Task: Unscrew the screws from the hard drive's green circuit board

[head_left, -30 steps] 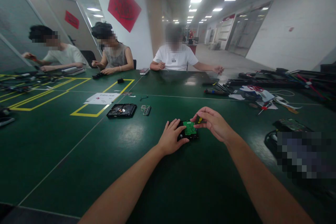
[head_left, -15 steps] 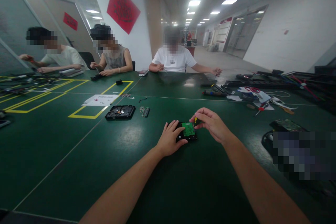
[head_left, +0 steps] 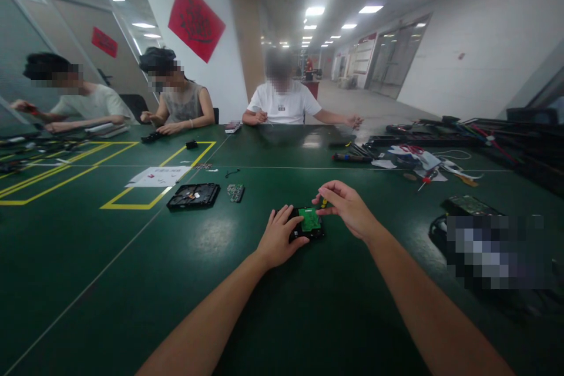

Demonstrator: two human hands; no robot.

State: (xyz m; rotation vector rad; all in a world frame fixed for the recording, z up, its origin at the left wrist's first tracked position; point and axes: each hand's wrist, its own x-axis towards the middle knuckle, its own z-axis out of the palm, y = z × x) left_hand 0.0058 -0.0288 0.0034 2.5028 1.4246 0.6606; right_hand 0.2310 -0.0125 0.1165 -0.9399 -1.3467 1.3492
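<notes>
My left hand (head_left: 278,238) lies over a black hard drive (head_left: 318,234) on the green table, its fingers spread and pressing on it. The index finger reaches the green circuit board (head_left: 310,219) on top of the drive, and the thumb lies along the near edge. In my right hand (head_left: 346,205), a small yellow-and-black screwdriver (head_left: 324,202) is pinched upright over the board's right side. Fingers hide most of the screwdriver, and its tip cannot be made out.
Left of my hands lie another black hard drive (head_left: 194,195), a loose circuit board (head_left: 235,192) and a paper sheet (head_left: 158,176). A red-handled screwdriver (head_left: 425,181) and cables are at right. Three people sit across the table (head_left: 211,288); a blurred-out item (head_left: 489,252) stands near right.
The whole view has shifted slightly, with things appearing a little further left. Both hands stay at the hard drive, the screwdriver still in my right hand.
</notes>
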